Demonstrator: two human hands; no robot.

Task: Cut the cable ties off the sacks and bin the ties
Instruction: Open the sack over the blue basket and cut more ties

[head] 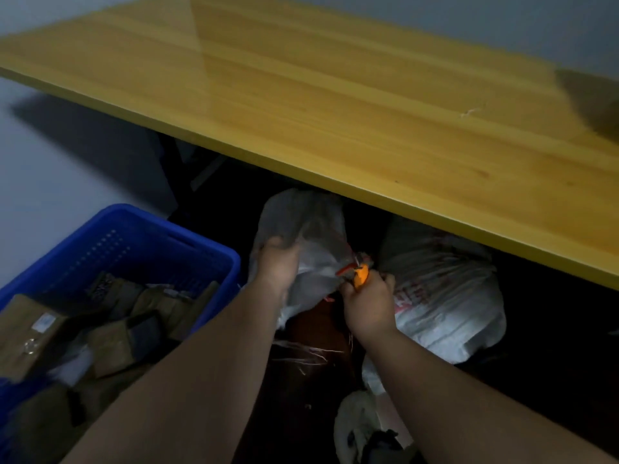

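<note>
Step in hand, judged: snipping the tie at the neck of the grey-white woven plastic sack under the yellow wooden tabletop. Best kept taut, blades on the tie only, not the weave.

Blue perforated plastic crate of cardboard scraps lies at 9 o'clock of the hands.

Left hand clenches the sack's bunched top.

Right hand grasps orange-handled cutters, tips at the thin red cable tie; blade gap not discernible.

Second printed white sack lies at 3 o'clock.

Yellow wooden table; blue crate of, seemingly, cardboard.
</note>
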